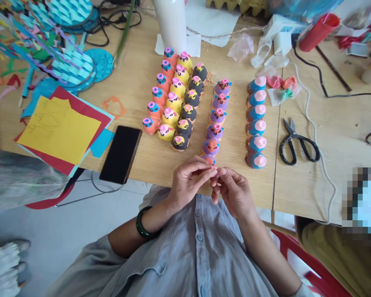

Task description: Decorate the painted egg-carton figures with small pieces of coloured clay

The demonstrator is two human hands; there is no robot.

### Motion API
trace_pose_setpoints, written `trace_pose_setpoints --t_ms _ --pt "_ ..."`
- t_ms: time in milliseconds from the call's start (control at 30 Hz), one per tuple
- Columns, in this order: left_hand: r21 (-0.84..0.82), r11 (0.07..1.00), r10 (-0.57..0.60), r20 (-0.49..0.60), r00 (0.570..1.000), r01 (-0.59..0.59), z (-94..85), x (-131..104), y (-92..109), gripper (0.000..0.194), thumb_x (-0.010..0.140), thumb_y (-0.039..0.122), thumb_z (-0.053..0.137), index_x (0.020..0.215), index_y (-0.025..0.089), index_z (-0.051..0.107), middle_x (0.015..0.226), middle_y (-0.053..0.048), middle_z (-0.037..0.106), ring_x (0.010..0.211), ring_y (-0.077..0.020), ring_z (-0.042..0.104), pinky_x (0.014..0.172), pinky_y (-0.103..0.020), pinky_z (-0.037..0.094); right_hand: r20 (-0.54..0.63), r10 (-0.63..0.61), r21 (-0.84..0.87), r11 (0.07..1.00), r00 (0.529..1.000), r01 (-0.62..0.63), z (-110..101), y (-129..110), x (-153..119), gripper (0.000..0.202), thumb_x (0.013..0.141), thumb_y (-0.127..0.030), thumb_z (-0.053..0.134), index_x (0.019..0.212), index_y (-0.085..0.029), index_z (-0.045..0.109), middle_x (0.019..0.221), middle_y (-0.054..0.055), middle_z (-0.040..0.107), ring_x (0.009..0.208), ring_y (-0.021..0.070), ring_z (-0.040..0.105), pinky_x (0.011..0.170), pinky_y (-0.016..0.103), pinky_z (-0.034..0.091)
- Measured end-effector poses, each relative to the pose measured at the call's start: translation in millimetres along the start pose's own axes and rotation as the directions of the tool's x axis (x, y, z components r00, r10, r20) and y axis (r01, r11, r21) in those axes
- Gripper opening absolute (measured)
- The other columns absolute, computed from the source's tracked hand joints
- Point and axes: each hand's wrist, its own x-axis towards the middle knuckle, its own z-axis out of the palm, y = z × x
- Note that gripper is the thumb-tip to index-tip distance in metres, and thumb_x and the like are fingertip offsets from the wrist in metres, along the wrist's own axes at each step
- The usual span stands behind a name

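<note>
My left hand [190, 179] and my right hand [234, 189] meet at the table's front edge. Both pinch a tiny piece of pink modelling clay [215, 170] between thumbs and fingertips; much of it is hidden. Just beyond my fingers runs a row of purple clay figures [217, 115] with orange and blue details, the nearest partly covered by my left hand. To the left stand rows of orange figures [158, 95], yellow figures [174, 101] and black figures [188, 112]. Blue figures with pink tops [256, 123] form a row to the right.
Black-handled scissors [293, 138] lie on the right, beside a white cable [317, 136]. A phone [120, 154] and coloured paper sheets [60, 128] are at left. Bags of clay [282, 84], a power strip [282, 29] and a white cylinder [171, 24] sit farther back.
</note>
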Motion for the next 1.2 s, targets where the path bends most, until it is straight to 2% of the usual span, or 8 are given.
trace_pose_setpoints --t_ms 100,267,400,467,667,933,1133,1200 --pt "-0.027 1.000 0.014 -0.025 1.000 -0.015 1.5 1.1 -1.6 0.010 0.086 0.029 0.078 0.081 0.020 0.079 0.082 -0.002 0.068 0.080 -0.0125 0.069 0.069 -0.022 0.056 0.020 0.029 0.048 0.998 0.999 -0.030 -1.1 1.3 0.1 0.029 0.078 -0.045 0.083 0.078 -0.018 0.074 0.066 -0.002 0.061 0.050 0.0080 0.050 0.035 0.018 0.053" --pt "-0.078 0.997 -0.020 0.054 0.998 0.024 1.7 -1.5 -5.4 0.028 0.085 0.031 0.080 0.112 0.024 0.079 0.097 -0.003 0.068 0.082 -0.0125 0.069 0.067 -0.021 0.058 0.025 0.043 0.096 0.994 0.999 -0.045 -2.1 1.0 0.4 0.031 0.077 -0.045 0.084 0.072 -0.017 0.072 0.061 -0.004 0.058 0.045 0.0060 0.047 0.034 0.017 0.052" --pt "-0.009 0.999 0.033 -0.006 0.999 -0.033 1.7 -1.9 -4.9 0.006 0.085 0.026 0.079 0.086 0.021 0.081 0.087 -0.003 0.068 0.082 -0.0133 0.070 0.066 -0.020 0.058 0.033 0.027 0.074 0.997 0.999 -0.029 -2.2 2.4 -0.1 0.031 0.081 -0.045 0.081 0.073 -0.017 0.073 0.062 -0.002 0.061 0.045 0.0074 0.051 0.034 0.018 0.052" --pt "-0.007 0.999 0.031 -0.034 0.999 -0.031 1.7 -1.5 -4.4 0.008 0.085 0.027 0.079 0.079 0.020 0.080 0.081 -0.003 0.067 0.078 -0.0132 0.069 0.063 -0.021 0.057 0.028 0.022 0.076 0.997 0.999 -0.024 -2.4 3.4 -0.1 0.031 0.082 -0.045 0.080 0.073 -0.017 0.073 0.064 -0.002 0.062 0.046 0.0081 0.053 0.034 0.019 0.053" --pt "-0.086 0.995 -0.055 0.042 0.998 0.058 1.2 -4.3 -4.6 0.027 0.085 0.034 0.079 0.111 0.025 0.080 0.098 -0.004 0.069 0.076 -0.0122 0.068 0.064 -0.023 0.059 0.006 0.050 0.107 0.993 0.999 -0.050 -3.5 3.9 1.0 0.029 0.076 -0.043 0.086 0.073 -0.017 0.073 0.060 -0.004 0.061 0.043 0.0067 0.051 0.035 0.018 0.053" --pt "-0.006 0.999 -0.036 -0.025 0.999 0.036 0.2 -5.7 0.7 0.010 0.091 0.026 0.073 0.089 0.022 0.082 0.082 -0.002 0.070 0.066 -0.0088 0.063 0.060 -0.021 0.052 -0.013 0.031 0.066 0.997 0.999 -0.030 -3.2 5.2 -0.8 0.026 0.079 -0.041 0.084 0.090 -0.018 0.075 0.068 -0.002 0.065 0.050 0.0088 0.056 0.038 0.021 0.057" --pt "-0.169 0.971 -0.162 0.056 0.985 0.169 1.7 -7.2 1.8 0.033 0.088 0.037 0.076 0.118 0.024 0.078 0.083 -0.001 0.065 0.055 -0.0059 0.055 0.044 -0.017 0.042 -0.008 0.042 0.113 0.993 0.999 -0.041 -1.8 1.7 -0.5 0.027 0.076 -0.039 0.086 0.076 -0.017 0.071 0.062 -0.004 0.062 0.044 0.0065 0.052 0.037 0.019 0.056" --pt "-0.181 0.968 -0.162 0.088 0.983 0.175 2.0 -6.9 2.3 0.031 0.087 0.037 0.077 0.114 0.024 0.079 0.086 -0.003 0.066 0.057 -0.0064 0.056 0.043 -0.018 0.043 -0.006 0.052 0.133 0.990 0.999 -0.051 -2.3 1.1 -0.4 0.027 0.076 -0.039 0.087 0.076 -0.017 0.072 0.061 -0.004 0.062 0.044 0.0063 0.052 0.036 0.018 0.055"
